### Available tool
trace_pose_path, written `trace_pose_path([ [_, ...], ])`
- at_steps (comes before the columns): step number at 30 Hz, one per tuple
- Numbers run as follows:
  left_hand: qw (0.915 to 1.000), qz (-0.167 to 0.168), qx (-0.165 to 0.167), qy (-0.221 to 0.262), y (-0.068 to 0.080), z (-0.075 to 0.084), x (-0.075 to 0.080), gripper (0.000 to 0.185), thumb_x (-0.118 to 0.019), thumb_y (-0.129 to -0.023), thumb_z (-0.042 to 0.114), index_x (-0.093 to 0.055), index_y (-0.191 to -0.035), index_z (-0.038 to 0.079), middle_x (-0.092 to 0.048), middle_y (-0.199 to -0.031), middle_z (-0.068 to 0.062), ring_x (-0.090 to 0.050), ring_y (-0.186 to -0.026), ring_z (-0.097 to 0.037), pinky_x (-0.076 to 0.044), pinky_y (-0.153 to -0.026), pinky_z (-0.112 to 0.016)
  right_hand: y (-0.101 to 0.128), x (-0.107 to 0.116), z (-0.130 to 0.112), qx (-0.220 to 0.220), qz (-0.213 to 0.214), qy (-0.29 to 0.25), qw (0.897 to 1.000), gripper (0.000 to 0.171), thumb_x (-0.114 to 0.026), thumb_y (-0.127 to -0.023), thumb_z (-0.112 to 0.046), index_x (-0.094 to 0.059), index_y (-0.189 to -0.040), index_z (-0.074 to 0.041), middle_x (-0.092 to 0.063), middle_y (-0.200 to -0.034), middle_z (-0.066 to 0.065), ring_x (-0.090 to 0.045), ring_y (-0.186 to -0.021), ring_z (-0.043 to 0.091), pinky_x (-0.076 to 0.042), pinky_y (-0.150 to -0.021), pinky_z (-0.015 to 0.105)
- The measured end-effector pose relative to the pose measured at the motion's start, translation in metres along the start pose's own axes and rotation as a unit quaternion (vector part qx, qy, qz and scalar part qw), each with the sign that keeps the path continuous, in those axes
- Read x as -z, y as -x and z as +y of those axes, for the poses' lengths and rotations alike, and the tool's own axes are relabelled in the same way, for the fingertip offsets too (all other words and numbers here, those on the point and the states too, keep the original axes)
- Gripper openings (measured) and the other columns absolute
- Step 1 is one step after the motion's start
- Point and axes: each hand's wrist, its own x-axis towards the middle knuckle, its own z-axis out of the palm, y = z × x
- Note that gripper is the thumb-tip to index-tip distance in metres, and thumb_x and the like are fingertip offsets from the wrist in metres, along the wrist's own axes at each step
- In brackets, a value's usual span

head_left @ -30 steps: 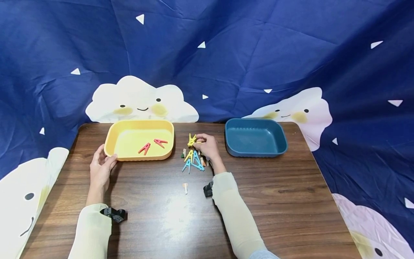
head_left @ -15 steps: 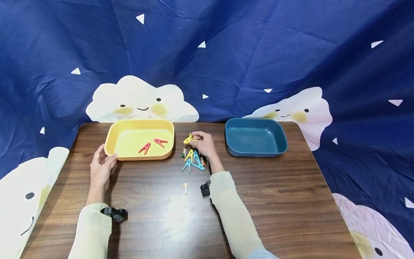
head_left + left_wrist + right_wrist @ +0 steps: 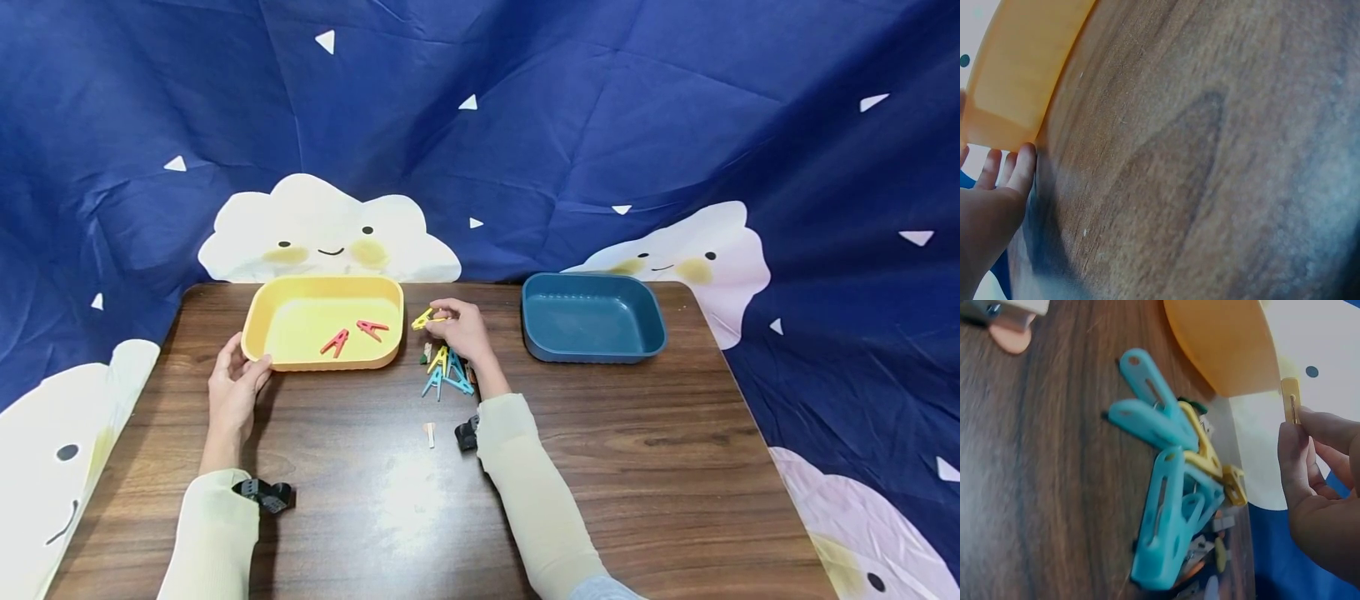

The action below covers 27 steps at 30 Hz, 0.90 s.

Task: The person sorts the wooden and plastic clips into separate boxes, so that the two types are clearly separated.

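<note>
Two red pegs point(image 3: 352, 336) lay in the yellow tray point(image 3: 258, 317), and my right hand point(image 3: 463, 331) pinched a yellow peg point(image 3: 423, 319) by thumb and fingertips, lifted off the table point(image 3: 660, 467) in the gap between the tray and the pile point(image 3: 448, 372). My right-wrist view showed the same peg point(image 3: 1290, 400) end-on, nipped at its tail end, with the tray's rounded corner point(image 3: 1229, 344) just beyond it. My left hand point(image 3: 234, 392) rested with relaxed fingers point(image 3: 1022, 172) against the tray's near left corner point(image 3: 1010, 75), steadying it rather than gripping.

The peg looked to me like thin moulded plastic: very light, stiff, a little slick, and sprung, so a squeeze on the tail legs would likely open its mouth. I judged the safest hold to be a light pinch on the flat sides near the spring, where it would neither gape nor twist out of my fingers.

Below my right hand the pile held teal pegs point(image 3: 1166, 506) tangled with another yellow one point(image 3: 1207, 456) and smaller bits I could not make out; those would probably drag each other if pulled carelessly. One pale peg point(image 3: 429, 433) lay apart, nearer to me. The blue tray point(image 3: 645, 321) stood to the right.
</note>
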Motion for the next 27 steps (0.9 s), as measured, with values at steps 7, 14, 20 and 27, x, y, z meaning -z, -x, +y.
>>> trace_pose_path([
  [7, 1.0, 0.001, 0.0, 0.0, -0.001, -0.002, 0.001, 0.07, -0.066, -0.095, -0.004, -0.04, -0.155, 0.019, -0.048, -0.129, -0.002, -0.053, -0.099, -0.008, -0.054, -0.085, -0.017, -0.002, -0.006, -0.009, 0.007, -0.002, 0.019, 1.0, 0.036, -0.077, -0.089, -0.005, -0.069, -0.124, 0.0, -0.072, -0.102, 0.012, -0.066, -0.084, 0.019, -0.052, -0.067, 0.023],
  [14, 1.0, 0.004, -0.002, -0.004, -0.001, -0.001, 0.0, 0.069, -0.066, -0.095, -0.004, -0.04, -0.155, 0.018, -0.048, -0.128, -0.002, -0.052, -0.098, -0.008, -0.054, -0.085, -0.017, 0.0, -0.014, -0.018, 0.017, -0.007, 0.026, 0.999, 0.035, -0.077, -0.088, -0.005, -0.071, -0.122, -0.002, -0.073, -0.102, 0.01, -0.067, -0.087, 0.019, -0.052, -0.069, 0.023],
  [20, 1.0, 0.005, -0.003, -0.004, -0.002, -0.001, 0.0, 0.07, -0.066, -0.095, -0.004, -0.04, -0.155, 0.018, -0.048, -0.126, -0.002, -0.053, -0.098, -0.008, -0.054, -0.085, -0.017, 0.0, -0.023, -0.026, 0.029, -0.026, 0.028, 0.999, 0.036, -0.077, -0.088, -0.005, -0.07, -0.123, 0.0, -0.072, -0.107, 0.014, -0.069, -0.094, 0.022, -0.056, -0.076, 0.027],
  [27, 1.0, 0.003, -0.002, -0.006, -0.002, -0.002, 0.001, 0.07, -0.066, -0.095, -0.004, -0.039, -0.156, 0.019, -0.048, -0.127, -0.001, -0.055, -0.101, -0.007, -0.053, -0.087, -0.017, 0.0, -0.032, -0.027, 0.032, -0.044, 0.03, 0.998, 0.038, -0.075, -0.089, -0.004, -0.068, -0.126, 0.001, -0.071, -0.106, 0.012, -0.068, -0.092, 0.02, -0.055, -0.075, 0.025],
])
